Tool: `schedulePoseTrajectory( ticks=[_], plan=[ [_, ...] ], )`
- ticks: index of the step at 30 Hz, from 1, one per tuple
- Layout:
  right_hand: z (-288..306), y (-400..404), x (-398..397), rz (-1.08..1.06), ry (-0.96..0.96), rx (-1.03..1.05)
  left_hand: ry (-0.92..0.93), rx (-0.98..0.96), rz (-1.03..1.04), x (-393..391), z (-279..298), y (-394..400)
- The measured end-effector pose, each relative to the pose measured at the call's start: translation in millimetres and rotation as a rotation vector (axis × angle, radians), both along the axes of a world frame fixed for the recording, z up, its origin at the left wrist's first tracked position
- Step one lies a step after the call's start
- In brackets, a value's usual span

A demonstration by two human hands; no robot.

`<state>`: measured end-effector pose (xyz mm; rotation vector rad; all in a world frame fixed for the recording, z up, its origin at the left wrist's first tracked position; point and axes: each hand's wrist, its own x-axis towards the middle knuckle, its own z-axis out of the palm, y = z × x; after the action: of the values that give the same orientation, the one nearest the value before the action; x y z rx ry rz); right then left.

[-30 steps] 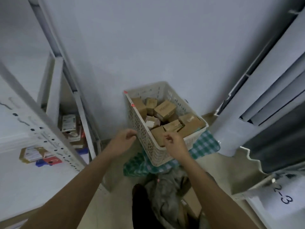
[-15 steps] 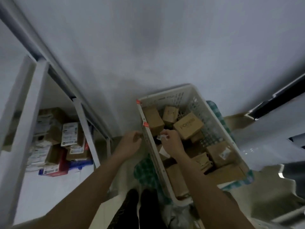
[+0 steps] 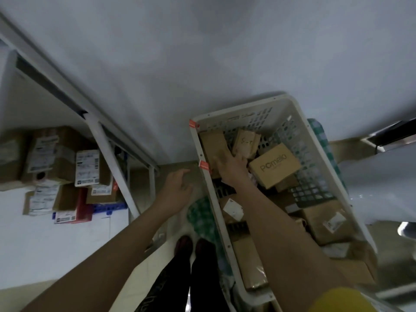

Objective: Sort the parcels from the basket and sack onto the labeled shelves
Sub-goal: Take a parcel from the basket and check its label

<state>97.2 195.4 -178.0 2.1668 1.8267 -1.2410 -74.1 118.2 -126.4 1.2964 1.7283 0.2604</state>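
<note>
A white perforated basket [image 3: 238, 109] full of brown cardboard parcels stands in front of me at the right. My right hand [image 3: 231, 168] is inside it at the far left corner, fingers curled on a plain brown parcel [image 3: 211, 143]. Beside that parcel stand a small parcel with handwriting [image 3: 246, 143] and a box printed "Pomelo" [image 3: 274, 167]. My left hand [image 3: 177, 190] hovers outside the basket's left wall, fingers loose and holding nothing. The sack is not in view.
A white metal shelf rack [image 3: 112, 158] at the left holds several labelled parcels [image 3: 87, 167]. A green checked cloth [image 3: 200, 212] lies under the basket. My feet [image 3: 193, 246] stand close to the basket. A white wall is behind it.
My view dropped closer over the basket. My right hand moved from a white-labelled item in the middle to the brown parcel at the far left corner. My left hand stayed beside the basket.
</note>
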Motion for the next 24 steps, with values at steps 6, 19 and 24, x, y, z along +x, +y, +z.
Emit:
schedulePoseTrajectory(
  ticks=[6, 19, 24],
  plan=[
    [-16, 3, -5, 0.032, -0.061, -0.064, 0.019, 0.010, 0.015, -10, -3, -8],
    [83, -37, 50, -0.505, 0.437, 0.316, -0.168, 0.142, 0.149, 10, 61, 13],
    [143, -55, 67, -0.605, 0.813, 0.348, -0.442, 0.162, 0.163, 46, 118, 32]
  ],
)
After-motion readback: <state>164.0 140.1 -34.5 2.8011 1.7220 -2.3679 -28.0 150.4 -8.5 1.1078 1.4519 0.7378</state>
